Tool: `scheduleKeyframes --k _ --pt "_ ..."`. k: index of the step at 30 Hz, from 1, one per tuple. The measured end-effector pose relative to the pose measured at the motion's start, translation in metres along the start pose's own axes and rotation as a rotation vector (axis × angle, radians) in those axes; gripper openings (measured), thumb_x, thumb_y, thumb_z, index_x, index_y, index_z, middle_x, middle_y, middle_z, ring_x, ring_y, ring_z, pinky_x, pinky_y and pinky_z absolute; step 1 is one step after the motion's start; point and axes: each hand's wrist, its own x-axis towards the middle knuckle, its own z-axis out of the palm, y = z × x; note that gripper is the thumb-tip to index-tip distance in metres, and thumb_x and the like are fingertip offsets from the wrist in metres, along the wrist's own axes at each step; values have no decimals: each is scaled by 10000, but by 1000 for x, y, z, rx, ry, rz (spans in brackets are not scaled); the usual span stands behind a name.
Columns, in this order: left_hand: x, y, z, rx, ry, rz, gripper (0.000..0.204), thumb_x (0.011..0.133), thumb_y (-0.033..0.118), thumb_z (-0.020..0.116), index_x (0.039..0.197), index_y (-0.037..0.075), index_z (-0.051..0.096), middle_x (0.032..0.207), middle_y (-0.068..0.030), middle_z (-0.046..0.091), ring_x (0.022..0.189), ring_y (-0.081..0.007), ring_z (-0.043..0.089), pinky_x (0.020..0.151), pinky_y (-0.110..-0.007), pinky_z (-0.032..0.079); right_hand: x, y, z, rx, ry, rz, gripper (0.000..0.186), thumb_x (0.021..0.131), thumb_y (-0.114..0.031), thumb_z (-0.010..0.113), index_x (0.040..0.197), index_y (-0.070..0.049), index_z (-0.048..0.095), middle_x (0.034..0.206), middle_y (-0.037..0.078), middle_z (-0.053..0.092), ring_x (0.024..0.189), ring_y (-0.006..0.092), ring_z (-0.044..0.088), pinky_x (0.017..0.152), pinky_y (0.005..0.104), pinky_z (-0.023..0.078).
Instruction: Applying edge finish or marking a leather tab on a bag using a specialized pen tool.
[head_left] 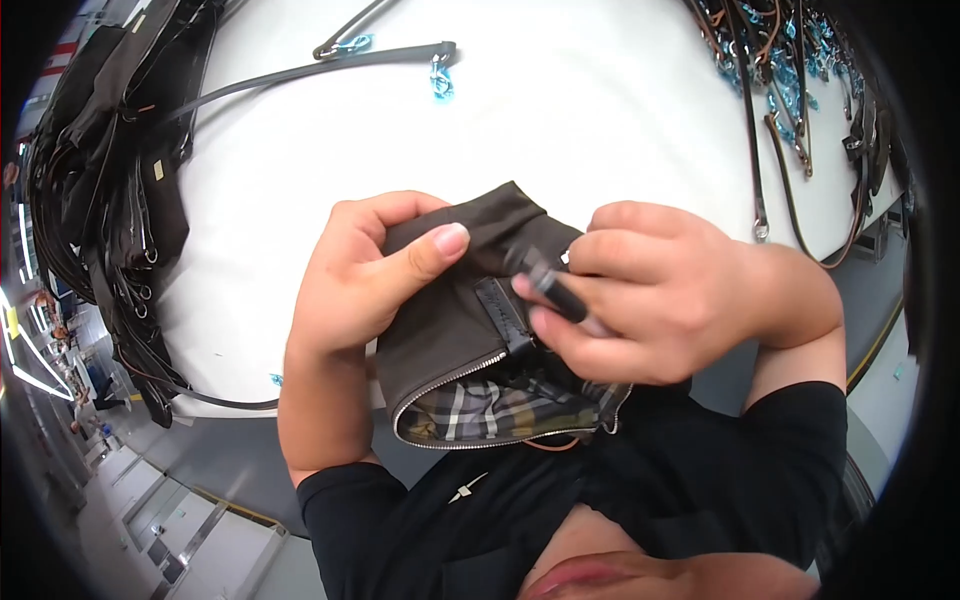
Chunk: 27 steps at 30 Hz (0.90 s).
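Both hands work on a dark brown bag held up close to the chest, above the near edge of the white desk. Left hand is clamped on the bag's left side, thumb pressed flat across the upper flap, other fingers curled behind the fabric. Right hand is closed around a short black stick-shaped tool, pinched between thumb and fingertips, its tip touching the bag near a small dark tab at the top of the zipper. Zipper is undone along the lower edge, silver teeth showing, and a plaid lining is visible inside the opening. A thin tan loop hangs just under the open mouth. Black sleeves cover both upper arms.

On the desk, well apart from the hands: a pile of dark bags stacked along the left rim, some with metal rings and small pale tags. Long black straps lie across the top of the desk, with blue-wrapped clasps at their ends. More straps, brown and black with blue-wrapped hardware, are heaped at the upper right, a few trailing down toward the right edge. Grey floor shows below the desk at lower left.
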Motion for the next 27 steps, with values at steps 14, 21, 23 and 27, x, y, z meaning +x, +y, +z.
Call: scheduleKeyframes --k 14,21,23,27 --pt "-14 16 8 -39 179 119 215 925 124 716 1038 -59 705 937 -53 725 867 -91 633 832 -232 485 11 -3 -7 725 -3 794 594 814 -246 895 1251 23 596 1044 129 698 861 222 701 756 295 552" --pt "-13 14 1 263 88 148 262 1017 198 638 998 -58 691 842 -17 686 815 -68 579 747 -222 456 19 -13 -9 617 -90 607 506 791 -178 865 1165 78 640 1042 186 684 826 346 697 702 360 567" --pt "-9 12 -5 492 178 152 317 1047 238 625 911 -43 676 761 25 650 753 -42 532 668 -220 437 21 -15 -19 299 -144 522 340 797 -19 749 1112 78 662 993 188 677 770 327 679 642 361 550" --pt "15 -2 -12 265 259 185 348 1047 277 645 870 -22 667 733 44 619 690 -31 494 599 -215 397 22 -17 -30 104 -143 377 249 747 43 674 992 84 679 850 179 653 671 305 649 561 377 523"
